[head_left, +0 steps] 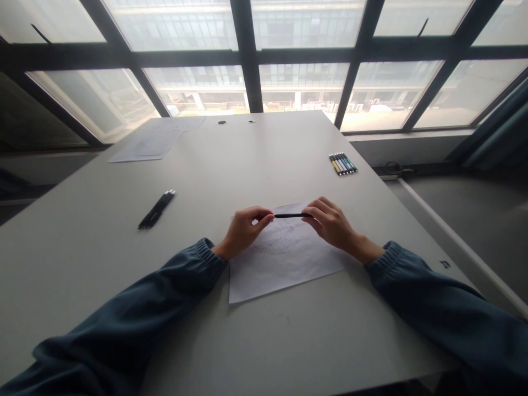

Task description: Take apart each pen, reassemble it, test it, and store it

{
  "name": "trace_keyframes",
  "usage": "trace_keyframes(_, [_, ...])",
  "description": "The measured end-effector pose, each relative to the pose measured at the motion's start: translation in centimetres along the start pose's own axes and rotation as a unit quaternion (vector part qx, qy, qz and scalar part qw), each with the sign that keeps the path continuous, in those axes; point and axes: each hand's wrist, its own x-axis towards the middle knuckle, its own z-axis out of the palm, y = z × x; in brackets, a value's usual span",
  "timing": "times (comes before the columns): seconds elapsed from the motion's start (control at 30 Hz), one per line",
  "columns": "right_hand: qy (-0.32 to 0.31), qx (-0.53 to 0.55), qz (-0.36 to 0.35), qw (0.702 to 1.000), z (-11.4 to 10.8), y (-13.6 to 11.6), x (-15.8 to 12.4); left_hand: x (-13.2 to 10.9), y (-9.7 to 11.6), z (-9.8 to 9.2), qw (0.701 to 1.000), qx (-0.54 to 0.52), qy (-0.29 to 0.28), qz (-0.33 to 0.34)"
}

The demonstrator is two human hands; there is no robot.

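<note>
A thin black pen is held level between both hands above a white sheet of paper with a faint pencil drawing. My left hand pinches the pen's left end with curled fingers. My right hand grips its right end, fingers closed round it. Both wrists rest near the sheet on the grey table. Dark blue sleeves cover both arms.
Two black pens lie together at the left of the table. A row of several coloured markers lies at the far right. More paper sheets sit at the far left corner. Large windows stand behind the table; its right edge drops to the floor.
</note>
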Motion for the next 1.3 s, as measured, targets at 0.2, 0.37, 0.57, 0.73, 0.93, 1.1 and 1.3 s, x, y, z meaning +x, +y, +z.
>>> trace_keyframes(0.2, [-0.013,0.0,-0.001,1.0,0.19,-0.07,-0.14,-0.09,-0.02,0.05,1.0,-0.01,0.023,0.0])
trace_keyframes(0.37, [-0.019,0.013,0.005,1.0,0.27,0.09,-0.15,-0.06,-0.29,0.08,0.999,0.0,0.024,0.025])
trace_keyframes(0.57, [-0.034,0.042,0.015,0.998,0.69,0.26,-0.29,0.09,-0.05,0.22,0.997,-0.033,0.009,0.062])
trace_keyframes(0.73, [-0.036,0.09,0.025,0.995,0.82,-0.01,-0.2,0.12,0.02,0.28,0.997,-0.029,-0.003,0.074])
trace_keyframes(0.93, [-0.028,0.11,0.032,0.993,0.77,-0.22,-0.24,0.08,0.08,0.28,0.996,-0.039,-0.014,0.074])
trace_keyframes(1.1, [-0.017,0.075,0.027,0.997,0.72,-0.37,-0.07,-0.02,0.04,0.23,0.996,-0.053,-0.021,0.072])
trace_keyframes(1.3, [-0.035,0.026,-0.005,0.999,0.63,-0.25,0.07,0.06,0.17,0.28,0.994,-0.062,-0.021,0.082])
